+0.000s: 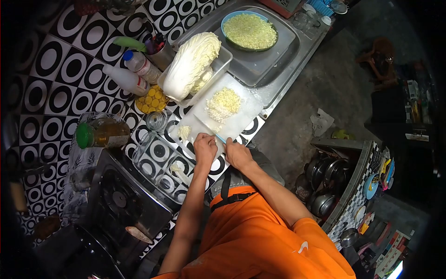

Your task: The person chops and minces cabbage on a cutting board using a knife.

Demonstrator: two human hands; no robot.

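Observation:
My right hand (238, 153) grips a knife (220, 138), of which a thin blue strip shows, over the near end of a white cutting board (253, 104). Close beside it, my left hand (205, 148) has its fingers curled in near the knife; whatever they hold is hidden. A heap of finely chopped cabbage (224, 104) lies on the board beyond both hands. To the left, a small cabbage chunk (184, 133) rests on the board. A whole napa cabbage (190, 67) leans in a clear plastic tub (226, 59) alongside.
A bowl (224, 24) full of chopped cabbage stands in the metal sink (290, 51). A glass dish (139, 160) with a cabbage scrap (179, 173) is at left, near a stove (116, 197). Bottles (125, 80) and a green-lidded jar (103, 135) stand along the tiled wall.

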